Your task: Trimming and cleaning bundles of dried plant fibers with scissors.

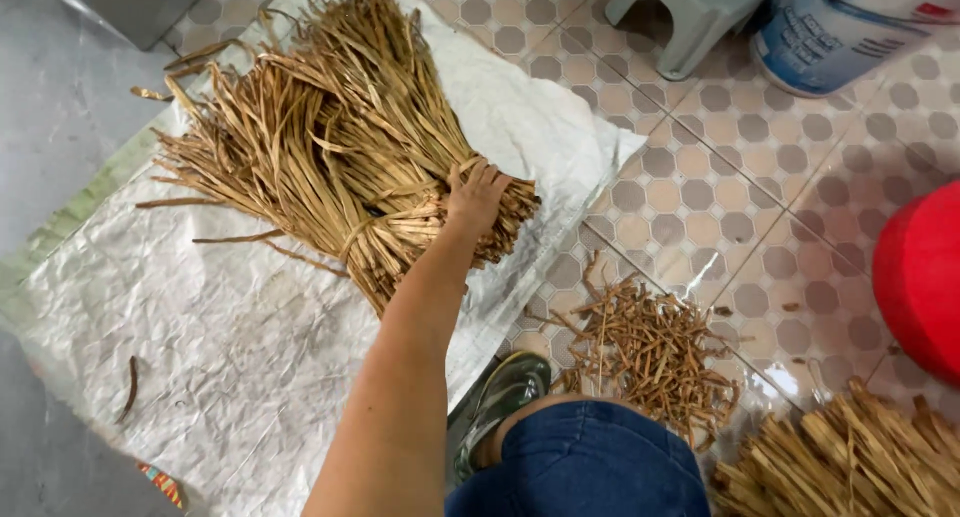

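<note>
1. Bundles first: I see my left hand [475, 199] resting palm-down on the tied end of a bundle of dried straw-coloured strips [330, 147], fingers spread over it, not closed around anything.
2. That bundle lies bound at its waist on a white woven sheet [200, 317] spread over the tiled floor [700, 197].
3. My right hand is out of view, so I say nothing of its grip.
4. Done so far, I judge: one bundle tied and laid down, and a heap of short trimmed pieces [650, 352] on the tiles.
5. Left, it seems: another sheaf [850, 457] by my knee.
6. A red tub [925, 277] sits at the right edge; its contents are hidden.
</note>
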